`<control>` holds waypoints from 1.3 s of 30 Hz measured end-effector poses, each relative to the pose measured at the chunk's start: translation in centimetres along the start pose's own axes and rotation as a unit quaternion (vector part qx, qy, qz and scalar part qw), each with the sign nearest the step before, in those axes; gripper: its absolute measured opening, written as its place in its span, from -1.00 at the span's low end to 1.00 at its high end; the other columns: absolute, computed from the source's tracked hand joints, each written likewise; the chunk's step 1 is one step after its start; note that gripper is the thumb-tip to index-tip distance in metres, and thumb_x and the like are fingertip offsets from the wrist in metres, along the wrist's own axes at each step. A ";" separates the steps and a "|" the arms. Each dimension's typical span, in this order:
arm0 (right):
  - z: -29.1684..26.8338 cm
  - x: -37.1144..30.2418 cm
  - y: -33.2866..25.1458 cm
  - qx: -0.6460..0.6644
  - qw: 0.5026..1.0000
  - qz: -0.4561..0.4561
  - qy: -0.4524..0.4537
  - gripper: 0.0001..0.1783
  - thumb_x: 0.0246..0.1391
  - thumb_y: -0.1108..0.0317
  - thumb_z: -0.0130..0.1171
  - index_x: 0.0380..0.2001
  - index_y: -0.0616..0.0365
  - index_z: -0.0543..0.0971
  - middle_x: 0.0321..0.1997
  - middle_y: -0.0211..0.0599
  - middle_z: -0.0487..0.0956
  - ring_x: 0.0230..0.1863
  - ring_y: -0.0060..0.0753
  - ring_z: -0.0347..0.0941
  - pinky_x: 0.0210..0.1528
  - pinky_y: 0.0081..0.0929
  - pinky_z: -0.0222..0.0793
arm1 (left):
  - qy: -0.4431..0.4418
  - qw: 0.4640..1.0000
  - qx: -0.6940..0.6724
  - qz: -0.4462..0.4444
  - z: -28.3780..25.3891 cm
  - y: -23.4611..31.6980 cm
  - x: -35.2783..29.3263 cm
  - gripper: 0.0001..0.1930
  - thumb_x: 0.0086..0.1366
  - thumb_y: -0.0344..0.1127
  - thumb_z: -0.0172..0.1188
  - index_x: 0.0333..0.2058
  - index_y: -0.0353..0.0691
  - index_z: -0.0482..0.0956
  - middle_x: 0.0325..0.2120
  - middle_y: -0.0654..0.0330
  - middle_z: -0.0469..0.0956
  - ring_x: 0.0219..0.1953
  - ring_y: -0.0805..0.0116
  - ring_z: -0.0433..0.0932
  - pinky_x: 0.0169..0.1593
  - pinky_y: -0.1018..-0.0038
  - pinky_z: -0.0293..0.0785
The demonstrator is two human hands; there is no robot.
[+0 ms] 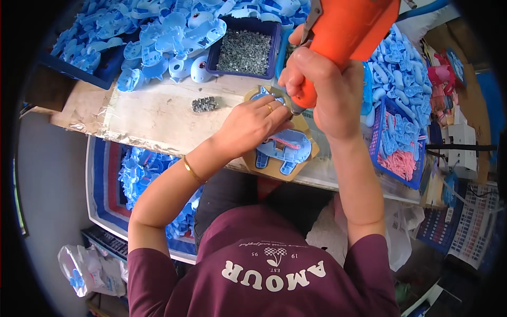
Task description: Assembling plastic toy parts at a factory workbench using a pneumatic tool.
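My right hand (330,87) is wrapped around an orange power screwdriver (348,31), its nose pointing down to the workbench. Just left of that nose, my left hand (253,124) has its fingers bent and drawn together; whatever they pinch is hidden. Under the left hand lies a light-blue plastic toy shell (300,150), partly covered by the fingers. It is seated in a tan fixture (250,160) near the bench's front edge. A pink strip (285,141) lies inside the shell.
Left of my hand, a clump of small metal pieces (205,104) sits on the bench (153,113). A dark-blue tray (212,61) of small metal parts stands behind. Blue shells (174,39) heap at back left. A purple basket (376,153) at right holds blue parts and pink strips.
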State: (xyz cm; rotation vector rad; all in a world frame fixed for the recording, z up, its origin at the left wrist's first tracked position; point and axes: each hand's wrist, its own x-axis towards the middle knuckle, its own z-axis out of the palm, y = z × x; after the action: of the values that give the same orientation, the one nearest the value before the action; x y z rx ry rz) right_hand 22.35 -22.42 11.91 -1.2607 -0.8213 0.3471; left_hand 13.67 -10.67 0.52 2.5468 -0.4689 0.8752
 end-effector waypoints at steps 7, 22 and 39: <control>-0.1 -1.0 -0.4 -0.012 1.000 -0.006 0.007 -0.66 0.15 0.32 0.08 -0.12 0.39 0.45 -0.62 -0.38 0.46 -0.63 -0.58 0.35 -0.36 -0.44 0.47 | -0.015 0.988 -0.121 -0.093 0.7 1.5 -1.2 -0.82 0.28 -0.25 0.30 -0.22 -0.13 0.53 -0.40 0.18 0.56 -0.25 0.15 0.60 -0.26 0.25 0.56; -3.0 -5.4 3.3 -0.006 0.997 0.072 0.029 -0.72 0.09 0.46 0.16 -0.13 0.34 0.46 -0.62 -0.39 0.45 -0.67 -0.60 0.34 -0.42 -0.45 0.46 | -0.078 0.997 -0.018 -0.005 0.6 4.0 -3.1 -0.68 0.12 -0.14 0.37 -0.17 -0.13 0.65 -0.18 0.29 0.60 -0.03 0.28 0.53 0.03 0.38 0.49; -2.8 -6.5 4.5 -0.022 0.996 0.045 0.079 -0.87 0.09 0.46 0.19 -0.31 0.24 0.46 -0.62 -0.42 0.47 -0.68 -0.63 0.37 -0.59 -0.61 0.34 | -0.104 0.994 -0.021 -0.020 1.4 3.8 -3.3 -0.74 0.14 -0.15 0.34 -0.23 -0.11 0.64 -0.28 0.32 0.56 -0.13 0.32 0.52 -0.05 0.40 0.50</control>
State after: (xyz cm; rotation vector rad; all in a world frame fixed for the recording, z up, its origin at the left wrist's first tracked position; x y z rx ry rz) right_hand 20.85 -27.17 5.22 -1.3511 -0.6424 0.2988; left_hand 10.22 -14.00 -1.60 2.6108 -0.4911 0.5808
